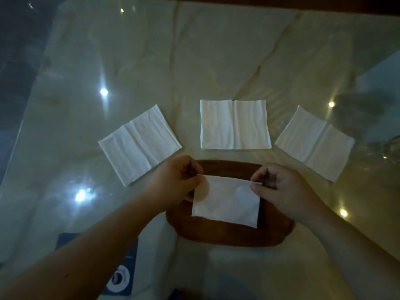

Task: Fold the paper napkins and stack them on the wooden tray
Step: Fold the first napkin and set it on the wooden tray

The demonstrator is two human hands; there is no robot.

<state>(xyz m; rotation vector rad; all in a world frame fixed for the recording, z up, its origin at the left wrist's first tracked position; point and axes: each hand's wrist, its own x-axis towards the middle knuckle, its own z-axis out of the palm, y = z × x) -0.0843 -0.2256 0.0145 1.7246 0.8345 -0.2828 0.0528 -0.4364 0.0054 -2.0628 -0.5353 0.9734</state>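
Note:
A white folded napkin (pixel 226 201) hangs over the dark oval wooden tray (pixel 233 234). My left hand (pixel 175 180) pinches its upper left corner and my right hand (pixel 279 187) pinches its upper right corner. Three more white napkins lie flat beyond the tray, each with a centre crease: the left napkin (pixel 138 144), the middle napkin (pixel 234 124) and the right napkin (pixel 315 142). The tray's middle is hidden behind the held napkin.
Everything rests on a glossy pale marble table (pixel 151 61) with bright light reflections. A dark blue card with a white round mark (pixel 121 276) lies near the front left. A clear glass object (pixel 392 152) shows at the right edge.

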